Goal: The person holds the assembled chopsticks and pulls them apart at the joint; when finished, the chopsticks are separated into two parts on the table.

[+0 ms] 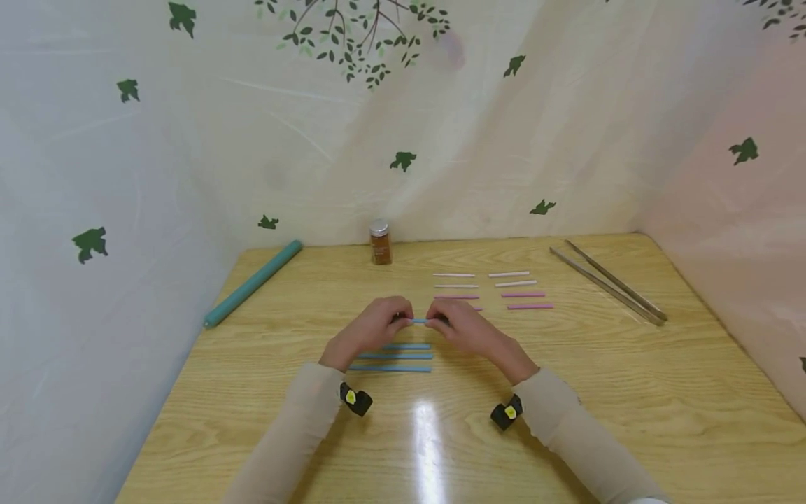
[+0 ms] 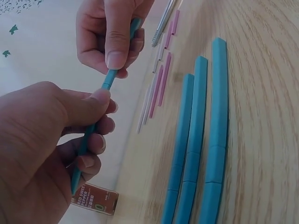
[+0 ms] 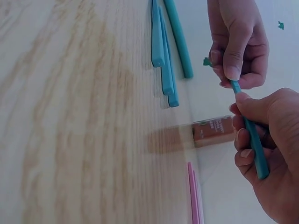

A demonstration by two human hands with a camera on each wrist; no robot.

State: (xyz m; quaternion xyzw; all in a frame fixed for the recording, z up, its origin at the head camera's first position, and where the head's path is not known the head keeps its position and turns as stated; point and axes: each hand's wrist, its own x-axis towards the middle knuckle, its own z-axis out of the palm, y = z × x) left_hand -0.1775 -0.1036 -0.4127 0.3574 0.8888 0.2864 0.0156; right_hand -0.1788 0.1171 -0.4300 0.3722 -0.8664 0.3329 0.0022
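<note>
Both hands hold one slim blue stick (image 1: 419, 321) with flat sides and thin grooves across it, raised above the table. My left hand (image 1: 378, 323) pinches it with thumb and fingers, and a length of it runs back under the palm. Close beside it, my right hand (image 1: 467, 327) pinches the other part, thumb on top; a short grooved section shows between the thumbs. Three more blue sticks (image 2: 217, 116) lie side by side below the left hand, partly covered by it in the head view. Beyond the right hand lie several pink sticks (image 1: 530, 306) and several white sticks (image 1: 508, 274).
A spice jar (image 1: 380, 245) with a silver lid and a red sweet pepper label stands at the back. A long green rod (image 1: 253, 283) lies at the left edge, metal tongs (image 1: 607, 283) at the right. Pale cloth walls (image 1: 466, 140) enclose the wooden table (image 1: 630, 392).
</note>
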